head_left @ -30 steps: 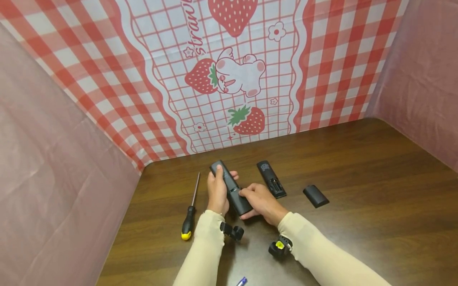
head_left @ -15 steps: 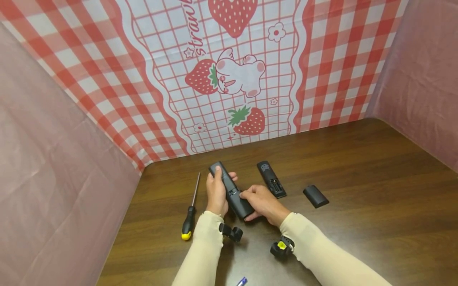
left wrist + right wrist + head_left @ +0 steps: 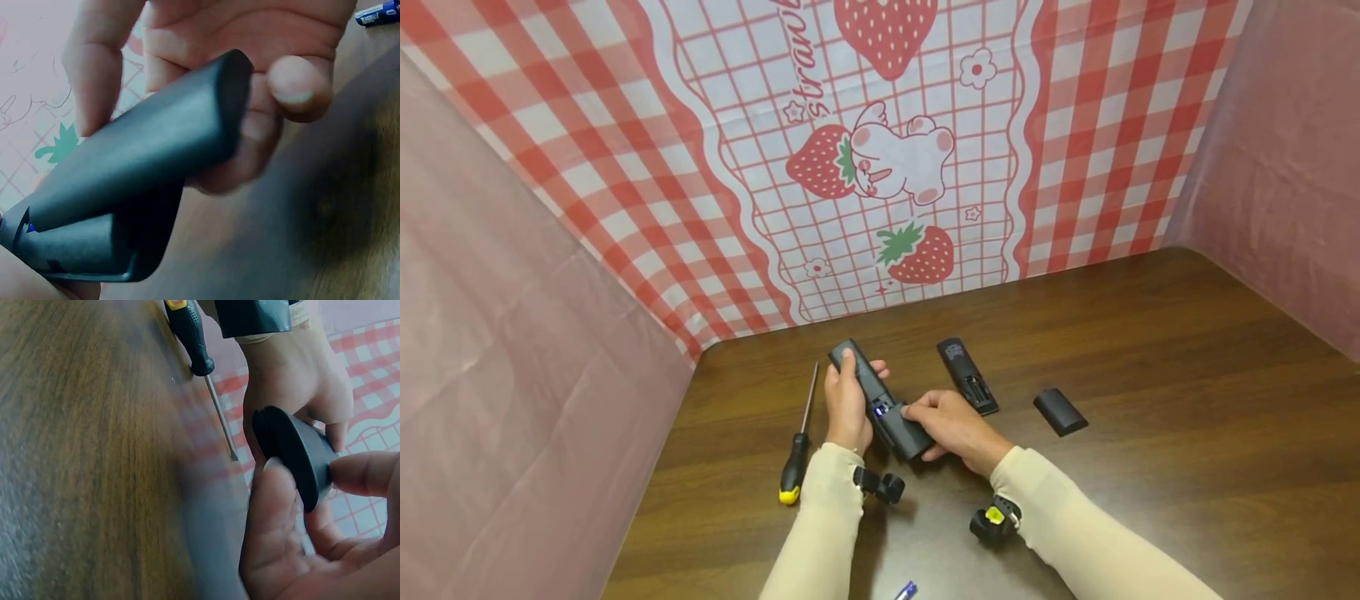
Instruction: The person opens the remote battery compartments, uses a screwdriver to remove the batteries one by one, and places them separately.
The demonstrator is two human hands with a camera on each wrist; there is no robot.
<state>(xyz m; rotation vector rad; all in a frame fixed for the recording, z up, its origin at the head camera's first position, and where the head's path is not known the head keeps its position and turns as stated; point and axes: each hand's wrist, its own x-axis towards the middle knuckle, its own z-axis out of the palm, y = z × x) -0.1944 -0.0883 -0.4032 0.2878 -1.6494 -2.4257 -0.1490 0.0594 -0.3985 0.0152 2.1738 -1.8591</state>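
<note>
Left hand (image 3: 848,404), in the head view, is holding a black remote (image 3: 863,375), its fingers curled round the edges and its thumb lying along the back. The right hand (image 3: 958,425) is pinching the battery cover (image 3: 910,433) at the near end, where blue (image 3: 881,411), probably a battery, is showing in the gap. Tipping the remote now could be letting that battery fall. A second remote (image 3: 957,362) is lying uncovered just beyond, with a loose cover (image 3: 1060,412) to its right; the covers are looking similar enough to risk being swapped.

In the left wrist view, the battery cover is tilting off the remote and overhanging its end. Uneven pressure here could be straining any catch, which is staying hidden. A loose battery (image 3: 378,12) is lying in the top corner, where a careless sleeve could be sending it rolling.

In the right wrist view, fingertips are bearing on the smooth-looking shell from two sides; pulling hard could be making them slip. Behind, a screwdriver (image 3: 194,337) is lying untouched.
</note>
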